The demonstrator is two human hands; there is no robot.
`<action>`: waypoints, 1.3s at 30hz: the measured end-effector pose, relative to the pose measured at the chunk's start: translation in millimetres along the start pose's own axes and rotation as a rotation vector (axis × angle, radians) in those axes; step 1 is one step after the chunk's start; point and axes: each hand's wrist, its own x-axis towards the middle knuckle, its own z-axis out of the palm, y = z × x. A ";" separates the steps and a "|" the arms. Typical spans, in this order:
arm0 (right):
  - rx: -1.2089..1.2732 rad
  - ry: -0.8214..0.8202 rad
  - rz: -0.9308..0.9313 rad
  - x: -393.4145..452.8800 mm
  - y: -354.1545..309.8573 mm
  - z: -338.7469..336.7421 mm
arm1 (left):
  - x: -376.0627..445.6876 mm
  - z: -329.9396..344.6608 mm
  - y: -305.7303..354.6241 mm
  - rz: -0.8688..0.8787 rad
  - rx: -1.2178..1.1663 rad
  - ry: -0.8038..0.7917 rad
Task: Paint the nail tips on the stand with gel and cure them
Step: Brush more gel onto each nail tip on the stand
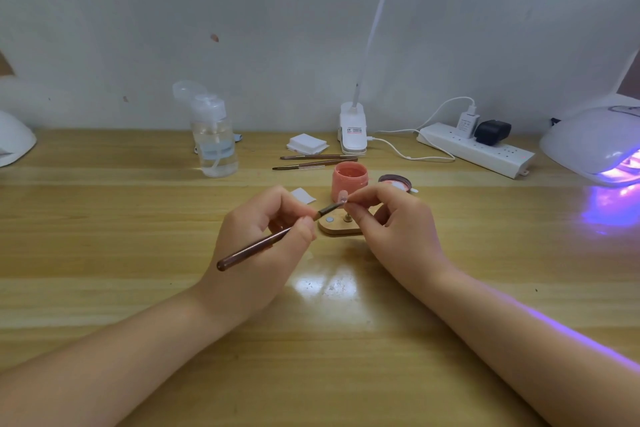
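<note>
- Centrally, a nail tip (342, 196) is held above the wooden stand (341, 227), in front of the pink gel jar (348, 181); its surface is too small to show how much gel it carries.
- The right hand (398, 225) pinches the nail tip between thumb and forefinger, the remaining fingers curled over the right part of the stand.
- The left hand (263, 236) grips a brown brush (273, 241) like a pen; the brush head reaches the nail tip, the handle slanting down to the left.
- The stand lies flat on the table (138, 253), bearing a small round disc and a short metal post on its top face.
- The jar stands open just behind the stand; its lid (394, 182) lies beside it to the right.
- A small white pad (303, 195) lies left of the jar; two spare brushes (315, 160) lie behind it, near a stack of white pads (307, 143).
- A clear pump bottle (214, 139) stands at rear left.
- A white clip lamp (353, 132) stands at rear centre, its cable running toward a power strip (474, 151) with two plugs.
- A curing lamp (595, 144) at the right edge glows violet, casting light on the table and the right forearm.
- Part of a second white device (14, 139) shows at the left edge.
</note>
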 end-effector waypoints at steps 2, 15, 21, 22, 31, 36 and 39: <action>0.021 0.011 0.010 0.1 0.4 -0.1 | -0.2 -1.4 0.8 0.018 0.013 0.000; 0.045 0.024 0.033 1.5 1.3 0.1 | -1.3 -0.6 -0.4 0.045 0.030 -0.013; 0.111 0.015 0.051 2.4 1.0 0.3 | -0.3 1.4 -3.9 0.009 -0.028 0.049; 0.120 0.015 0.050 2.5 0.9 0.4 | -0.3 2.3 -4.6 -0.004 -0.038 0.036; 0.164 0.014 0.059 3.2 2.7 0.2 | -3.3 0.4 -0.5 0.031 -0.056 0.019; 0.184 0.014 0.066 2.4 1.4 1.0 | 0.6 3.3 -2.6 -0.024 -0.075 0.078; 0.193 0.011 0.061 2.4 0.4 0.9 | 0.1 4.3 -4.2 -0.053 -0.096 0.057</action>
